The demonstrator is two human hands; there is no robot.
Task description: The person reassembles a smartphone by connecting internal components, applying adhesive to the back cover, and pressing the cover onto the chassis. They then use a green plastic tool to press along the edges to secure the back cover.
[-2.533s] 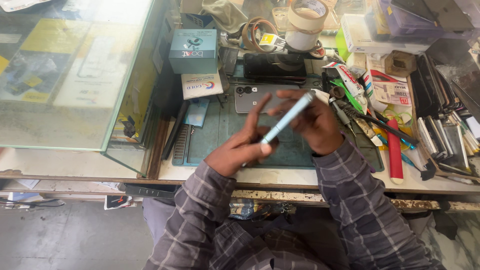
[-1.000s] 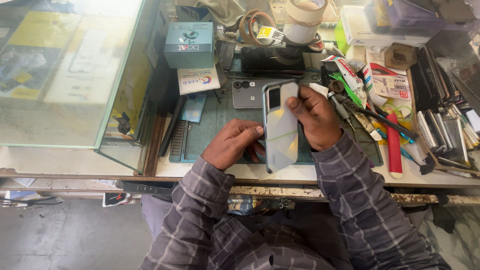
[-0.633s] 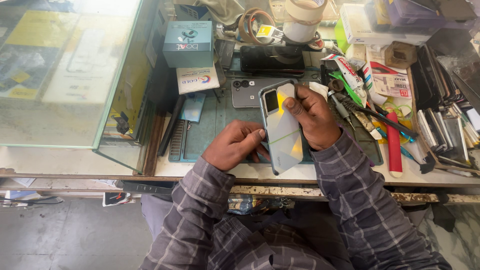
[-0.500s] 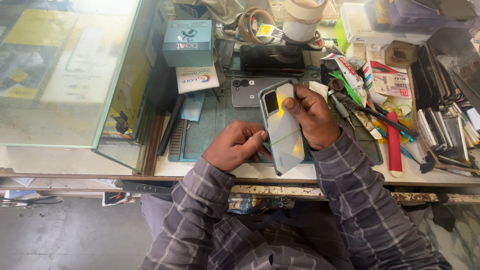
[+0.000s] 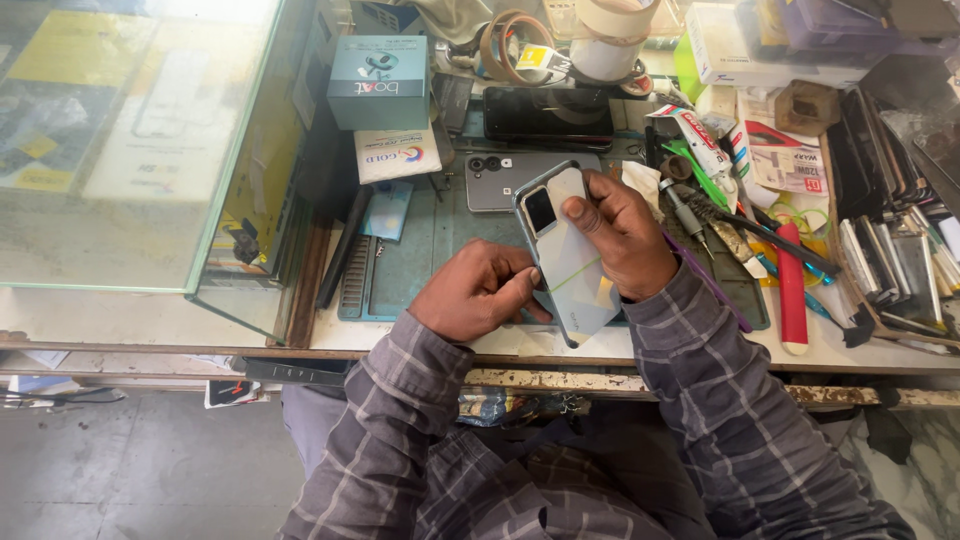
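I hold a pale silver-white phone (image 5: 570, 262) back side up, tilted over the front of a dark green work mat (image 5: 425, 240). My right hand (image 5: 620, 232) grips its upper right side, the thumb resting beside the dark camera block. My left hand (image 5: 478, 290) is curled against the phone's left edge, fingers pressing its lower side. Both sleeves are grey plaid.
On the mat behind lie a grey phone (image 5: 492, 180) and a black phone (image 5: 548, 114). A teal box (image 5: 379, 82) and tape rolls (image 5: 608, 40) stand at the back. Screwdrivers, tubes and a red-handled tool (image 5: 791, 290) crowd the right. A glass display case (image 5: 130, 150) fills the left.
The phone was edge-on and raised in both hands 2.5 s ago; since then it has been turned back side up. In the last second the hands only shifted slightly.
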